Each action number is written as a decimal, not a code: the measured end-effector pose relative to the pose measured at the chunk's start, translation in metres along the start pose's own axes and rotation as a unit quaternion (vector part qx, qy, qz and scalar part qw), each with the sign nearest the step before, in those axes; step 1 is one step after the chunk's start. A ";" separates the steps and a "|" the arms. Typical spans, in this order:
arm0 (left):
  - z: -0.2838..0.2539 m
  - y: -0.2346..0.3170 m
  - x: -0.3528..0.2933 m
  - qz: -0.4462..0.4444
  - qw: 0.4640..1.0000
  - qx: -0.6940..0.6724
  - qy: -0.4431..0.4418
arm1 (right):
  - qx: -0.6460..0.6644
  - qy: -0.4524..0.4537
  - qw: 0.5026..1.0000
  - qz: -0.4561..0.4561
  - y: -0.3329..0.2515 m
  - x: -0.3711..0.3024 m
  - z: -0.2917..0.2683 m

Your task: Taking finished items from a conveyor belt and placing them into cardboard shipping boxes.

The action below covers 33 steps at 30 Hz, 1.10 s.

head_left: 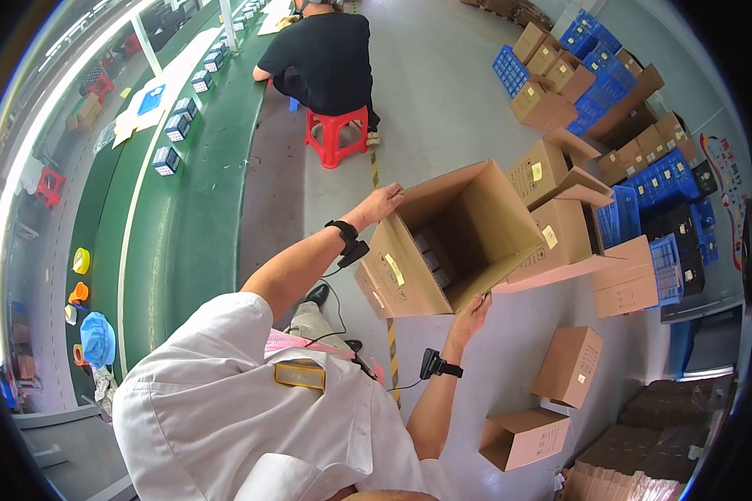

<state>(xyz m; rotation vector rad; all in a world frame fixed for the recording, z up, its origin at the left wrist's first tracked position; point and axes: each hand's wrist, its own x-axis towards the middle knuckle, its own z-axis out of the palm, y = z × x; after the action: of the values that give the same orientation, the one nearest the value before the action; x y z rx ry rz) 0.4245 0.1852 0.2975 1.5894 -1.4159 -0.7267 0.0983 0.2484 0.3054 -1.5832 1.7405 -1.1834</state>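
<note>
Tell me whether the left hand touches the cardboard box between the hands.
Touching: the head view shows the left hand with its fingers on the cardboard box, at its rim.

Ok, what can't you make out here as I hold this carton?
In the head view:
Grey contents of the carton: partly hidden behind its left wall.
Yellow sticker on it: any writing is too small.
Co-worker: head cut off by the top edge.
</note>
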 end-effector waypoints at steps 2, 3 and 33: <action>0.000 0.001 0.000 -0.007 1.000 0.001 -0.004 | -0.005 0.004 1.000 -0.002 0.001 0.000 0.001; 0.000 0.001 0.000 -0.007 1.000 0.001 -0.005 | -0.005 0.005 1.000 -0.003 0.002 0.000 0.001; -0.002 0.005 -0.002 -0.004 1.000 -0.005 0.004 | -0.017 0.000 1.000 -0.018 -0.006 0.000 -0.002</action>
<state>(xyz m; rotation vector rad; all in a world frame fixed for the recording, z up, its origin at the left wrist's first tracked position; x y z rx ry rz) 0.4233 0.1873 0.3030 1.5892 -1.3978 -0.7299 0.0999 0.2495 0.3115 -1.6395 1.7484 -1.1774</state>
